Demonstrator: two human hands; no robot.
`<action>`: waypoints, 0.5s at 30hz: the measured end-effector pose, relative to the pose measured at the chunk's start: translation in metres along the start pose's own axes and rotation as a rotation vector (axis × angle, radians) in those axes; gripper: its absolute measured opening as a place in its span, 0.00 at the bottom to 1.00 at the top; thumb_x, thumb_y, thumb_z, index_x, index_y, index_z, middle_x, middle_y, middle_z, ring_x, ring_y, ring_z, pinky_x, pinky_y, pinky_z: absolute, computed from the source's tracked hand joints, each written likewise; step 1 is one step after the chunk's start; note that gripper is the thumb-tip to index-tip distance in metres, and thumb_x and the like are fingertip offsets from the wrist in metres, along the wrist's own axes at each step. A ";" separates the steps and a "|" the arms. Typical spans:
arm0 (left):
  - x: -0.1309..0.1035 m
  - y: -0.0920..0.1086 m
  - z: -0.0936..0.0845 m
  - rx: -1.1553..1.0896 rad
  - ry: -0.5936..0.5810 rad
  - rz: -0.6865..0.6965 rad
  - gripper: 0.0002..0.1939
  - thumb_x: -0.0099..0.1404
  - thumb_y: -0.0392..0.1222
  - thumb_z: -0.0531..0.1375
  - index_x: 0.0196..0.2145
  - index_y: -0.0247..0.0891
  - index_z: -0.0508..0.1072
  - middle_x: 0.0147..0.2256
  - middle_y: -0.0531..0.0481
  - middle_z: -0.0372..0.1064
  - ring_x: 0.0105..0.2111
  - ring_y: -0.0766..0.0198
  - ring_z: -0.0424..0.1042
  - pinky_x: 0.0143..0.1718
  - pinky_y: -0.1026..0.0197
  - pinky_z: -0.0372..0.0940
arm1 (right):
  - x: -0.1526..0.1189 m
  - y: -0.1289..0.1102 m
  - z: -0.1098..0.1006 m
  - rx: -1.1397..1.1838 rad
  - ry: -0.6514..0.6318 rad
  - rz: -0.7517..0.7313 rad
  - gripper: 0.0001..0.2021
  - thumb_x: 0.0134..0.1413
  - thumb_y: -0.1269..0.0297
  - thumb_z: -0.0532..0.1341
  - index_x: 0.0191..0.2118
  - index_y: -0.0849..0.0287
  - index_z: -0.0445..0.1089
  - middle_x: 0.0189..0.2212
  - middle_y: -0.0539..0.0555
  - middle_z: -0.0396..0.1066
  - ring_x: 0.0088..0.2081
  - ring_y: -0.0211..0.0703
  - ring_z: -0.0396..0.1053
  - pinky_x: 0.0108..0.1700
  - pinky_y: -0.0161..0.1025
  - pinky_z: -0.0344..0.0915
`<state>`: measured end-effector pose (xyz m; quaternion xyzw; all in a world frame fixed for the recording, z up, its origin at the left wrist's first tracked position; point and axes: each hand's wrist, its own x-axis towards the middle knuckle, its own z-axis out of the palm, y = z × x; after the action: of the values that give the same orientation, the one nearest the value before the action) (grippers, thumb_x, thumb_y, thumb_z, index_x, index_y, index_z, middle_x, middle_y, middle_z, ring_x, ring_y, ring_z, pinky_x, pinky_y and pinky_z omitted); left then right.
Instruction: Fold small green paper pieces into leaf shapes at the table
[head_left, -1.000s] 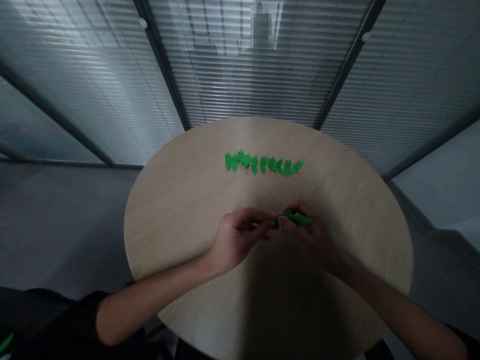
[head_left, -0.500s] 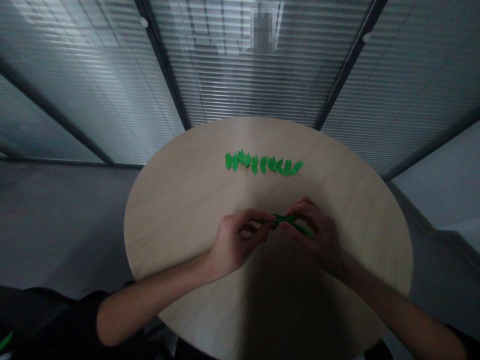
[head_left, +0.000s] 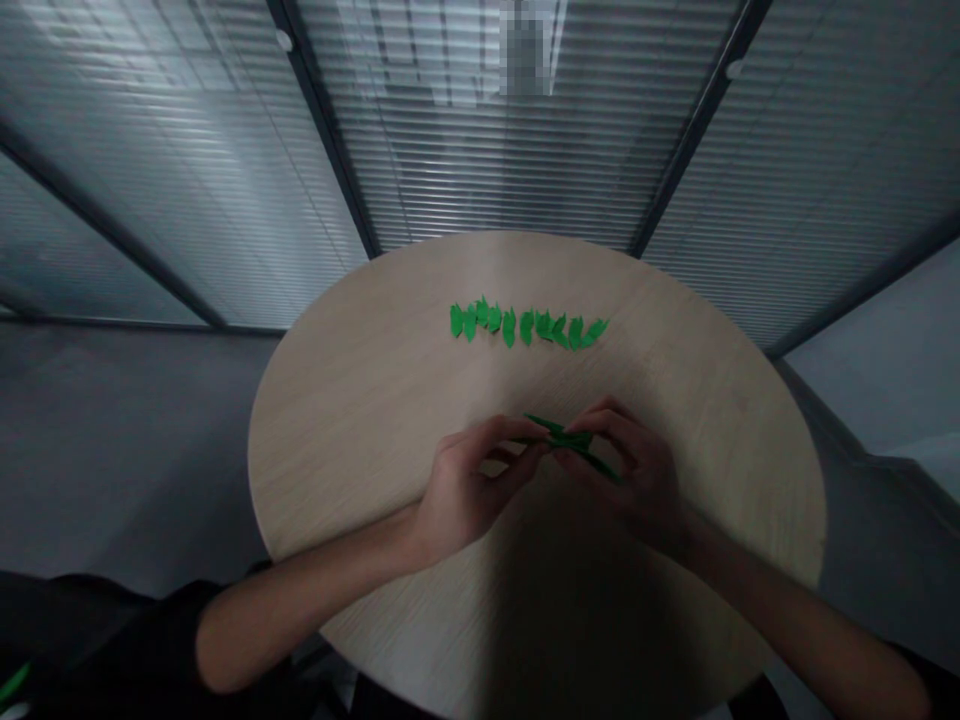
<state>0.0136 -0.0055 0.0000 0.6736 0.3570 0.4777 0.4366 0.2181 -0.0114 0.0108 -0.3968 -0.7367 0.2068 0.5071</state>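
From the head camera, the left hand [head_left: 469, 490] and the right hand [head_left: 637, 480] meet over the middle of the round tabletop [head_left: 360, 420], fingertips pinched together on one small folded green paper piece [head_left: 566, 440] held between them just above the wood; both hands are clamped on it, thumbs against forefingers. Well apart, toward the far edge of the tabletop, a row of green paper pieces [head_left: 525, 325] lies side by side; behind it stand slatted blinds [head_left: 480, 150].
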 end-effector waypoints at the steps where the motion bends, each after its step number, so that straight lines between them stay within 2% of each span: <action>1: 0.000 0.000 0.000 -0.013 0.016 -0.006 0.07 0.70 0.38 0.66 0.45 0.37 0.79 0.40 0.46 0.82 0.32 0.65 0.81 0.32 0.66 0.79 | 0.000 0.000 0.000 -0.006 0.002 -0.003 0.05 0.59 0.69 0.68 0.39 0.53 0.73 0.33 0.49 0.71 0.33 0.42 0.71 0.34 0.40 0.70; 11: 0.003 0.000 0.004 -0.163 0.060 -0.082 0.06 0.66 0.37 0.68 0.40 0.35 0.76 0.35 0.49 0.79 0.29 0.67 0.80 0.29 0.69 0.78 | 0.001 0.000 0.001 -0.035 -0.001 0.013 0.05 0.60 0.70 0.67 0.37 0.54 0.72 0.31 0.49 0.70 0.32 0.40 0.70 0.33 0.38 0.67; 15: 0.002 0.000 0.004 -0.159 0.054 -0.080 0.07 0.66 0.37 0.68 0.40 0.35 0.75 0.35 0.49 0.78 0.29 0.67 0.80 0.29 0.70 0.78 | 0.000 0.000 0.001 -0.044 -0.018 0.032 0.05 0.60 0.69 0.67 0.36 0.54 0.71 0.30 0.48 0.68 0.31 0.39 0.69 0.31 0.37 0.65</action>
<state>0.0176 -0.0044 -0.0003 0.6090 0.3563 0.5045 0.4976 0.2171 -0.0108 0.0104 -0.4179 -0.7390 0.2022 0.4883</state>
